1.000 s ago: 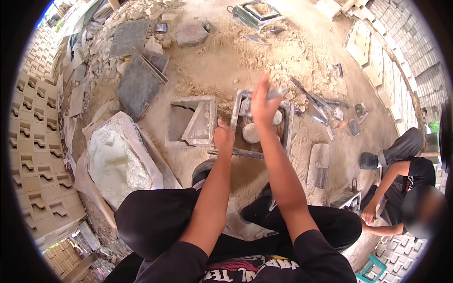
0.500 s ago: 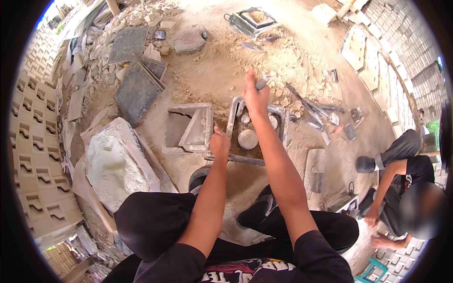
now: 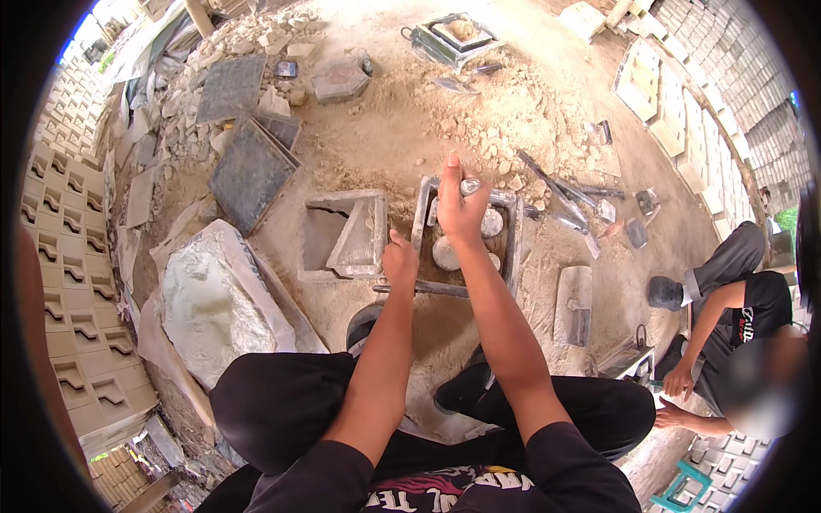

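Observation:
A rectangular mould frame (image 3: pixel 514 256) with grey, dusty walls stands on the ground before me. Inside it sit several round pale lumps (image 3: pixel 492 223), partly hidden by my right arm. My right hand (image 3: pixel 463 209) is over the mould, thumb up, its fist wrapped round a short grey tool whose rounded end (image 3: pixel 469 185) pokes out on top; the rest is hidden. By the mould's near left corner, my left hand (image 3: pixel 399 259) is closed; what it grips is hidden. Under it runs a dark bar (image 3: pixel 432 290). Left of it lies a second, pale frame (image 3: pixel 343 274) with a slanted inner piece.
An open sack of white powder (image 3: pixel 209 299) lies at left. Dark square plates (image 3: pixel 250 175) lean beyond it. Metal bars (image 3: pixel 560 201) and a trowel-like float (image 3: pixel 573 303) lie right. A co-worker's hands (image 3: pixel 680 380) work at lower right. Patterned blocks (image 3: pixel 64 299) are stacked at left.
My right hand has come down and nearer, bringing the grey tool lower over the mould. My left hand has stayed at the mould's corner. The co-worker's hands have shifted slightly.

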A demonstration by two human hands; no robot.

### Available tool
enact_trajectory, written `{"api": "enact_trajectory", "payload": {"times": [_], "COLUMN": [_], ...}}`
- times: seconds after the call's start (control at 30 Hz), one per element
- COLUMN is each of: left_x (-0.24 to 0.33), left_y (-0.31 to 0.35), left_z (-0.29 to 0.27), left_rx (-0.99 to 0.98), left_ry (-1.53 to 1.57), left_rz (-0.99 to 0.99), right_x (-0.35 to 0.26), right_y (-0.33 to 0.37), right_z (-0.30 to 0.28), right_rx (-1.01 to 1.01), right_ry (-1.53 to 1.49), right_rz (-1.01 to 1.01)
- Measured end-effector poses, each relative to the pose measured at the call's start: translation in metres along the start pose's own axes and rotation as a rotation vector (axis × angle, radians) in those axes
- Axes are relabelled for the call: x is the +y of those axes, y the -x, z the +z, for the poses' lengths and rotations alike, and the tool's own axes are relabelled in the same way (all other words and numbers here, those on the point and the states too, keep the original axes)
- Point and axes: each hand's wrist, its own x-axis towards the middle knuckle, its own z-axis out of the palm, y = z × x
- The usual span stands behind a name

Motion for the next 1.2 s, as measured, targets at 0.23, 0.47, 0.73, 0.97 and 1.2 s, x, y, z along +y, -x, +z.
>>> {"api": "enact_trajectory", "payload": {"times": [0.23,0.47,0.73,0.97,1.2], "left_x": [-0.007,-0.003,-0.015,0.001,-0.006], "left_y": [-0.004,0.001,-0.006,0.001,-0.001], "left_z": [-0.003,-0.005,0.001,0.003,-0.001], "left_rx": [-0.004,-0.011,0.017,0.021,-0.055], "left_ry": [-0.03,0.039,0.005,0.006,0.01], "left_rz": [0.023,0.017,0.017,0.024,-0.02], "right_x": [-0.03,-0.028,-0.041,-0.028,-0.064], "right_y": [0.0,0.007,0.015,0.044,0.06], "right_z": [-0.011,-0.009,-0.016,-0.012,-0.014], "right_rx": [0.06,0.079,0.1,0.007,0.019], "right_ry": [-0.101,-0.11,-0.196,-0.121,-0.131], "right_rz": [0.108,0.154,0.338,0.15,0.146]}}
